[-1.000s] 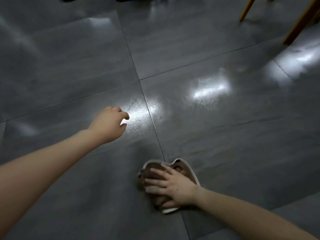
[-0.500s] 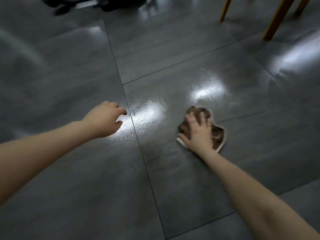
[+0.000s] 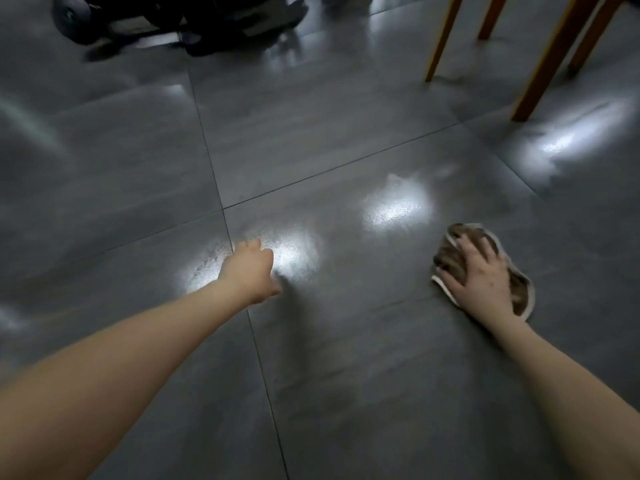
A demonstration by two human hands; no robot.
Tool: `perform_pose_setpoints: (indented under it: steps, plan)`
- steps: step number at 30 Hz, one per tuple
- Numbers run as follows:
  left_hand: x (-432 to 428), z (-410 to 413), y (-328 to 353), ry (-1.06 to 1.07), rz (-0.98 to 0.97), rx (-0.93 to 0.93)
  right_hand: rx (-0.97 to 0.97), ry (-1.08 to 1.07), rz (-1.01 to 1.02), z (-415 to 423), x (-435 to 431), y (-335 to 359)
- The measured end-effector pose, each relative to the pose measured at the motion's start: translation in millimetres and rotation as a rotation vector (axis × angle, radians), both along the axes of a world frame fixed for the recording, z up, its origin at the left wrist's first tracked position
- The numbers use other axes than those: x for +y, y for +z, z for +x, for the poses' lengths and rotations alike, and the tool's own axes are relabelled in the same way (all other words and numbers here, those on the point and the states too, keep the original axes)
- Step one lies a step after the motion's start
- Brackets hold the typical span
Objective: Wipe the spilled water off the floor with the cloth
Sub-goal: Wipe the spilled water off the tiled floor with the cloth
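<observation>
A brown cloth with a white edge (image 3: 519, 289) lies flat on the dark grey tiled floor (image 3: 346, 358) at the right. My right hand (image 3: 479, 275) presses down on it with spread, straight fingers. My left hand (image 3: 247, 268) is stretched out over the floor at the middle, fingers loosely curled, holding nothing. Wet, glinting patches show on the tiles: one (image 3: 294, 254) just beyond my left hand, one (image 3: 394, 206) further right and one (image 3: 571, 140) near the chair legs.
Several orange wooden furniture legs (image 3: 547, 60) stand at the top right. A dark wheeled object (image 3: 180, 19) sits at the top left. Tile joints cross the floor near my left hand.
My right hand has slid the cloth away from me and then to the right across the tile. My left hand has stayed stretched out over the floor.
</observation>
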State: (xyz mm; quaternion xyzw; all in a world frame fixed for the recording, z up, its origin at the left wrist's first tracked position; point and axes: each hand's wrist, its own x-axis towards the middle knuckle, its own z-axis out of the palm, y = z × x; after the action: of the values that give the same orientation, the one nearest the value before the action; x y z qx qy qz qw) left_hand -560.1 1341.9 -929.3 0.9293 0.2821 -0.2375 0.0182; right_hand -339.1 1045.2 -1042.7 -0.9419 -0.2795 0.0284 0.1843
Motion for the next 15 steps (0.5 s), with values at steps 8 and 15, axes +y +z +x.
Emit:
perform_pose_setpoints:
  steps: [8, 15]
  plan:
    - [52, 13, -50, -0.016, -0.055, 0.066, 0.111, 0.106, -0.176, 25, 174, 15]
    - [67, 4, -57, -0.059, -0.105, 0.038, 0.017, 0.543, -0.075, -94, 209, 4]
